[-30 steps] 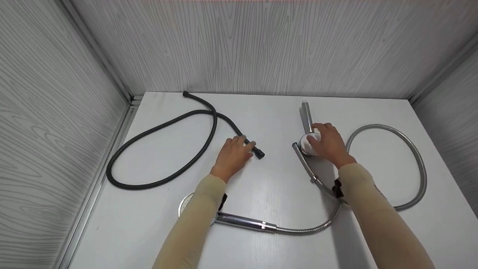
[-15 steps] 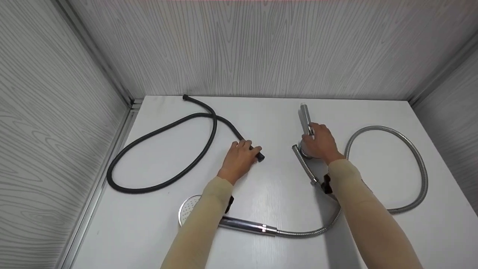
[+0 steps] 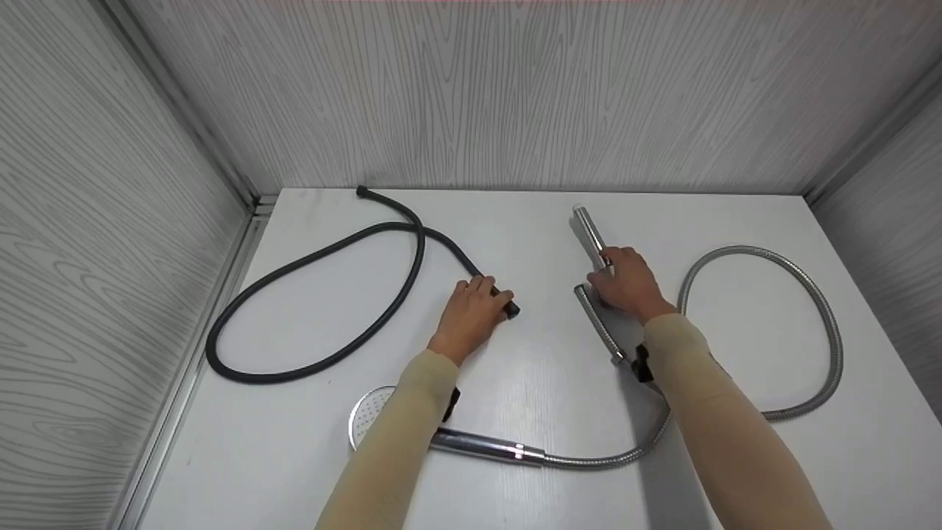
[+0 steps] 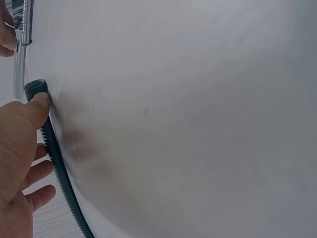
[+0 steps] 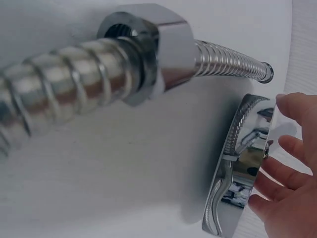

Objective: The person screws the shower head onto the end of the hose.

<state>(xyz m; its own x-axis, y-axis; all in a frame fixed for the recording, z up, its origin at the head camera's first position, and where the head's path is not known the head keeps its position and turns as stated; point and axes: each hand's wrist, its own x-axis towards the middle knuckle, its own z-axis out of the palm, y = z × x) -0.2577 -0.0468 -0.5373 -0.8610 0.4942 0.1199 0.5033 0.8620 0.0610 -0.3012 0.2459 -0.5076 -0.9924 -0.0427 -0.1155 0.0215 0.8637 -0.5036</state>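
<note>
My left hand point(image 3: 471, 316) pinches a black shower hose point(image 3: 421, 246) close to its near end; the left wrist view has the thumb on the hose point(image 4: 58, 166) and the other fingers at its far side. The hose lies in a big loop on the left. My right hand point(image 3: 629, 283) grips a chrome shower head, whose handle point(image 3: 589, 230) points up and left. Its round head is mostly under the hand; in the right wrist view thumb and fingers hold the edge of the mirror-like head point(image 5: 245, 158). A metal hose end point(image 3: 596, 320) lies beside it.
A second shower head point(image 3: 370, 411), partly under my left forearm, is joined to the metal hose point(image 3: 833, 331), which loops at the right. A hex nut point(image 5: 176, 49) sits loose along that hose. White panels point(image 3: 500, 96) enclose the white table point(image 3: 544, 500).
My right hand has shifted from the round face toward the neck of the shower head, and the handle has swung left. My left hand slid slightly toward the black hose's end.
</note>
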